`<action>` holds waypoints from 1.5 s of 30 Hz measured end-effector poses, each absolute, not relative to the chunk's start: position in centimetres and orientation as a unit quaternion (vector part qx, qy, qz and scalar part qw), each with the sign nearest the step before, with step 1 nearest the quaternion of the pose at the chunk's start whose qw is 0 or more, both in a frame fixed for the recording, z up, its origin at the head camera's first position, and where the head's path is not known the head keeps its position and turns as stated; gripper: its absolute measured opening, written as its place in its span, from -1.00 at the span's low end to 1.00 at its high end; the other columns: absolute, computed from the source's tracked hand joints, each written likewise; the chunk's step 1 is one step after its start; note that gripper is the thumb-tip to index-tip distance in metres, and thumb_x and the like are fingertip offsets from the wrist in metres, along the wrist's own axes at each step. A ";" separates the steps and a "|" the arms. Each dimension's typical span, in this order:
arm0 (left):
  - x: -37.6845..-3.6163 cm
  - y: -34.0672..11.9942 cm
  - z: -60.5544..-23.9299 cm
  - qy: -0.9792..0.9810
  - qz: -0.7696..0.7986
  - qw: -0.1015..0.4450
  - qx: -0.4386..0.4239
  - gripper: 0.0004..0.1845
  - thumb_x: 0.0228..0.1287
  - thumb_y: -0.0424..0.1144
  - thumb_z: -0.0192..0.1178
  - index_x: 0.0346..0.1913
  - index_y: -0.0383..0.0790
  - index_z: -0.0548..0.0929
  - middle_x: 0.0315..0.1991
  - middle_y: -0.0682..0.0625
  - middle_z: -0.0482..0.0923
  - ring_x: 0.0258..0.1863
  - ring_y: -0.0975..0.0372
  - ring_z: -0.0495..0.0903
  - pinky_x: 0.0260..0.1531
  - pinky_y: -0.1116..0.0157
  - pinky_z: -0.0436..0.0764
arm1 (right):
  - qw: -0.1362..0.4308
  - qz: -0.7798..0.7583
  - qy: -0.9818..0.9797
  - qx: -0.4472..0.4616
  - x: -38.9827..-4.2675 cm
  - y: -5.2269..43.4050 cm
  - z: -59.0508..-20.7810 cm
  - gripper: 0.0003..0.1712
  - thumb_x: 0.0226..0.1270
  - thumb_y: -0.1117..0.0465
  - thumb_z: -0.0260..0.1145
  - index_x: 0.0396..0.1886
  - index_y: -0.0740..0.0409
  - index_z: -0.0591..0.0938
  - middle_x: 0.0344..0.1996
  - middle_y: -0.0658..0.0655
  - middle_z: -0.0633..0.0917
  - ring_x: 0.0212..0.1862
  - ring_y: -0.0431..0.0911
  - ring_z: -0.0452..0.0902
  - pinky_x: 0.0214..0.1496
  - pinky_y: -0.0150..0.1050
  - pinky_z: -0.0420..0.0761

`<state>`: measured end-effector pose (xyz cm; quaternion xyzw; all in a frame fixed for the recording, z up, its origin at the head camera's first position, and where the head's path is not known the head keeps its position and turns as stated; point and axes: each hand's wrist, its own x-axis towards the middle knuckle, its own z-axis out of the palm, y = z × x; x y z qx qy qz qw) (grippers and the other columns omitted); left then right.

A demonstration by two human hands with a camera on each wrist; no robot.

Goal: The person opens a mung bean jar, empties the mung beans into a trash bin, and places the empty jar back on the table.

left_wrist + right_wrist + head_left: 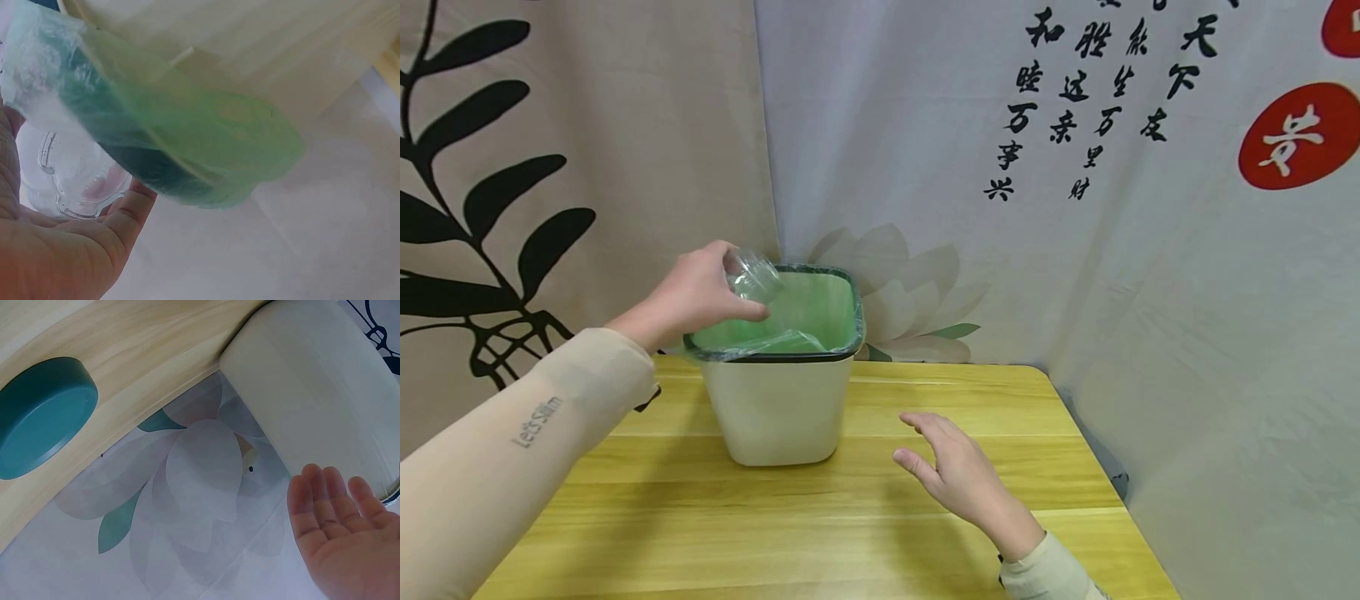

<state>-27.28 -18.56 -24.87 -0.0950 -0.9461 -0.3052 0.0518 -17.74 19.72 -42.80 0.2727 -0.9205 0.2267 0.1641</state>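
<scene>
My left hand (703,287) holds a clear plastic cup-like container (752,277) above the left side of a bin's opening. In the left wrist view the see-through container (75,175) lies between the thumb and fingers, partly behind the bin liner. The pale bin (778,408) stands upright on the table, its dark rim covered by a translucent green liner (820,308). To the right of the bin and apart from it, my right hand (955,475) hovers over the table with nothing in it. Its fingers (331,503) are loosely extended in the right wrist view.
The wooden table (850,533) reaches back to a printed cloth (910,167) with lotus and black characters. Another cloth with dark leaves (497,192) hangs at the left. A teal rounded object (47,415) appears only in the right wrist view, by the table edge.
</scene>
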 end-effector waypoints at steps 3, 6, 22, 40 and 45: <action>-27.4 -18.6 -25.0 -0.946 -0.304 0.056 -0.096 0.06 0.03 0.12 0.63 0.41 -0.44 0.33 0.29 -0.33 0.48 0.13 -0.14 0.56 0.16 -0.12 0.63 | 0.162 0.227 -0.922 0.270 -17.8 19.7 -42.8 -0.37 0.58 -0.15 0.32 0.46 0.06 0.56 0.34 0.07 0.70 0.31 -0.02 0.67 0.33 0.01 0.70; -27.4 -18.5 -25.0 -0.947 -0.302 0.057 -0.098 0.05 0.03 0.13 0.63 0.40 -0.43 0.34 0.30 -0.33 0.49 0.14 -0.15 0.56 0.14 -0.12 0.64 | 0.157 0.230 -0.923 0.267 -17.7 19.7 -42.7 -0.36 0.57 -0.16 0.32 0.47 0.06 0.56 0.34 0.07 0.70 0.32 -0.02 0.67 0.34 0.01 0.70; -27.1 -18.7 -25.2 -0.926 -0.365 0.044 -0.085 0.12 0.08 0.23 0.61 0.51 -0.34 0.29 0.31 -0.27 0.53 0.24 -0.11 0.60 0.17 -0.07 0.68 | 0.170 0.231 -0.918 0.274 -17.6 19.9 -43.0 -0.38 0.58 -0.15 0.32 0.45 0.07 0.57 0.31 0.07 0.71 0.28 -0.04 0.69 0.29 0.00 0.72; -25.4 -18.8 -25.5 -0.883 -0.461 0.063 -0.063 0.16 0.05 0.38 0.56 0.54 -0.19 0.26 0.23 -0.19 0.70 0.24 0.02 0.68 0.06 0.18 0.66 | 0.156 0.234 -0.923 0.264 -17.4 20.2 -42.8 -0.35 0.57 -0.16 0.33 0.48 0.04 0.55 0.34 0.05 0.69 0.31 -0.04 0.67 0.33 -0.01 0.71; -25.0 -19.2 -25.9 -0.872 -0.477 0.092 -0.059 0.08 0.07 0.36 0.56 0.49 -0.12 0.30 0.26 -0.10 0.59 0.17 0.08 0.66 -0.12 0.41 0.67 | 0.160 0.232 -0.921 0.267 -17.4 20.2 -42.7 -0.35 0.56 -0.18 0.32 0.48 0.03 0.55 0.34 0.06 0.69 0.34 -0.03 0.66 0.34 -0.01 0.70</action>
